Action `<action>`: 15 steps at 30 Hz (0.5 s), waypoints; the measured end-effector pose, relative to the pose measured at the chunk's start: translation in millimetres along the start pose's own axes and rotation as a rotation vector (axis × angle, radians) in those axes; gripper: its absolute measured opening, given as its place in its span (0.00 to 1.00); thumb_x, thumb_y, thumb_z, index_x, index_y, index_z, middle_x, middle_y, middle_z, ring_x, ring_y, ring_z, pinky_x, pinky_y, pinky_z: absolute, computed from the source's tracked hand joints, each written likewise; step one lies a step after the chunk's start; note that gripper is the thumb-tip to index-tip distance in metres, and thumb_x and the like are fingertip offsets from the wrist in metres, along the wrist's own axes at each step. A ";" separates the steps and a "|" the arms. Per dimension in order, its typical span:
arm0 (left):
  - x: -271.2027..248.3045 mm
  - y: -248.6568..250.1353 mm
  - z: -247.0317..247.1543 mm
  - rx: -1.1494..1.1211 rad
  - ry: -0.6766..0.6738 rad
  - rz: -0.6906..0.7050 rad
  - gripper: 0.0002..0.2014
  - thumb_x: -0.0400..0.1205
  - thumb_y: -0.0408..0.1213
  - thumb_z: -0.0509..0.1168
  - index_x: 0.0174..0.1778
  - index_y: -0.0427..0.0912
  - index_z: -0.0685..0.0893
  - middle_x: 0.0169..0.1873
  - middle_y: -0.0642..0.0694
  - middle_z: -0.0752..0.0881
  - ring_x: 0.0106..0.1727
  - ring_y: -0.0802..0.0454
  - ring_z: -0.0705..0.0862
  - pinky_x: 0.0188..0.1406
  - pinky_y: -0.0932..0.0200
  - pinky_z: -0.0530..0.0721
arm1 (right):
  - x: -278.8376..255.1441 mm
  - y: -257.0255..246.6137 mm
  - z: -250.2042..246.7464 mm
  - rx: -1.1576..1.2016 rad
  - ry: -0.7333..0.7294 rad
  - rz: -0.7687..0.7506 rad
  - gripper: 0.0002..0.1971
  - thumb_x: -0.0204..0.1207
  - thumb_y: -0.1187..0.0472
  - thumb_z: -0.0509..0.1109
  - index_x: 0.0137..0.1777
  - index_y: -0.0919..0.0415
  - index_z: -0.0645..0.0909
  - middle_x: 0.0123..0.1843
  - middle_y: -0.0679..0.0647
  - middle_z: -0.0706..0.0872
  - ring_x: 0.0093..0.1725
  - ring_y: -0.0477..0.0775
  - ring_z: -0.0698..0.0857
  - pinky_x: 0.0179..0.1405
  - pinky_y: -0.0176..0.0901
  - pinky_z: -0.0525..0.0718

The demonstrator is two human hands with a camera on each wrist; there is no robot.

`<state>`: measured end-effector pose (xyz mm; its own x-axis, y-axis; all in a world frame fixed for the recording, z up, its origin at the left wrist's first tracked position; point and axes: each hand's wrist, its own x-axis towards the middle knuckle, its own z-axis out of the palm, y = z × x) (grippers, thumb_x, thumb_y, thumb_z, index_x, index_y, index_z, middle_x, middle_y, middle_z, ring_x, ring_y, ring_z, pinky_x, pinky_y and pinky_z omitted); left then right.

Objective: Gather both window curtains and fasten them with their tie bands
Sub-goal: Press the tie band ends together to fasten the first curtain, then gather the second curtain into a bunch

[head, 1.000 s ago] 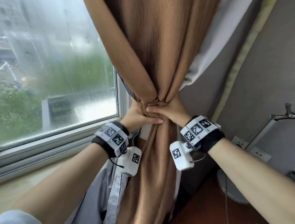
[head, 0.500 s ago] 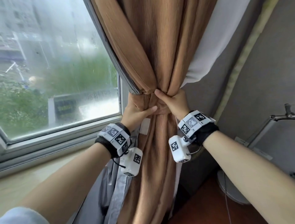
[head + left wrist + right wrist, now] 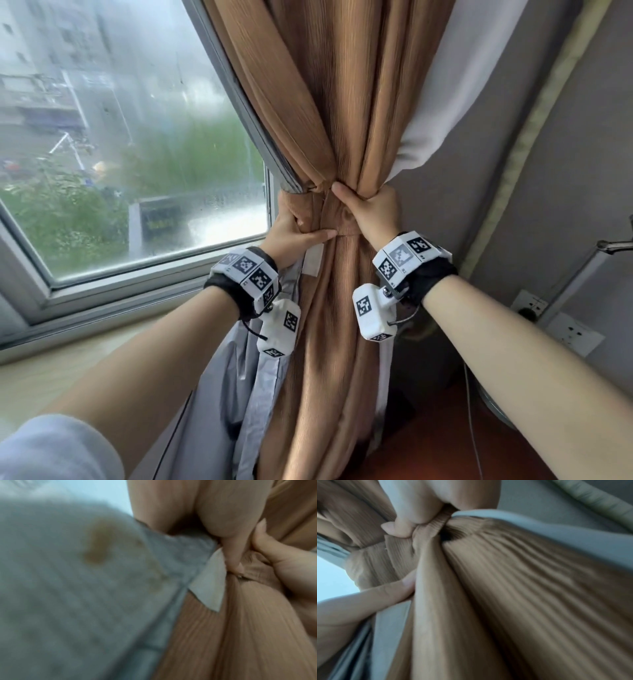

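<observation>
A tan ribbed curtain [image 3: 342, 102] with a pale grey lining [image 3: 445, 102] hangs bunched beside the window. A tie band [image 3: 337, 216] of the same tan cloth wraps its waist. My left hand [image 3: 294, 229] grips the band from the left, its thumb [image 3: 322, 235] laid across the front. My right hand [image 3: 370, 209] grips the band from the right, thumb up at the top edge. In the right wrist view my right fingers [image 3: 406, 524] pinch the band [image 3: 397, 547] and the left thumb [image 3: 385, 592] presses the folds. A white tag [image 3: 209, 582] hangs under the band.
The window [image 3: 120, 154] and its sill [image 3: 68, 356] lie to the left. Grey lining [image 3: 239, 394] hangs below my left wrist. A wall with sockets [image 3: 572, 332], a lamp arm [image 3: 582, 274] and a reddish desk top [image 3: 445, 445] stand to the right.
Both hands have moved apart along the band: the left thumb no longer reaches under the right hand, and the right hand has shifted up to the band's top edge. The view has come closer.
</observation>
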<state>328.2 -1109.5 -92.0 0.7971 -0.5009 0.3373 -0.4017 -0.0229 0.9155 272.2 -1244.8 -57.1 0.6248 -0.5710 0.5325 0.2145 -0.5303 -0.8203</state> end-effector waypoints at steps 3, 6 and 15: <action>-9.3 1.1 -3.8 -0.044 0.073 -0.023 0.38 0.69 0.29 0.77 0.67 0.49 0.61 0.60 0.48 0.79 0.63 0.55 0.79 0.63 0.64 0.80 | -7.8 2.7 6.0 0.036 -0.002 0.038 0.40 0.50 0.28 0.71 0.46 0.66 0.86 0.39 0.51 0.90 0.43 0.49 0.89 0.37 0.37 0.81; -21.4 1.6 -10.9 -0.063 0.129 -0.063 0.39 0.68 0.29 0.78 0.69 0.44 0.61 0.62 0.46 0.80 0.63 0.55 0.81 0.57 0.67 0.83 | -15.3 1.3 15.5 0.045 0.009 0.062 0.49 0.47 0.22 0.70 0.57 0.62 0.83 0.49 0.50 0.90 0.52 0.45 0.88 0.47 0.39 0.85; -78.1 20.2 -79.5 0.147 0.284 -0.123 0.32 0.77 0.44 0.71 0.75 0.41 0.67 0.68 0.36 0.78 0.71 0.43 0.75 0.72 0.48 0.74 | -64.8 -40.9 37.7 -0.001 0.170 0.046 0.48 0.62 0.45 0.79 0.76 0.70 0.63 0.72 0.65 0.75 0.73 0.62 0.73 0.73 0.51 0.70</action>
<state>293.7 -1002.0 -82.4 0.9290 -0.2259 0.2932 -0.3392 -0.2026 0.9186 251.2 -1162.5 -65.9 0.4979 -0.6922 0.5224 0.1878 -0.5020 -0.8442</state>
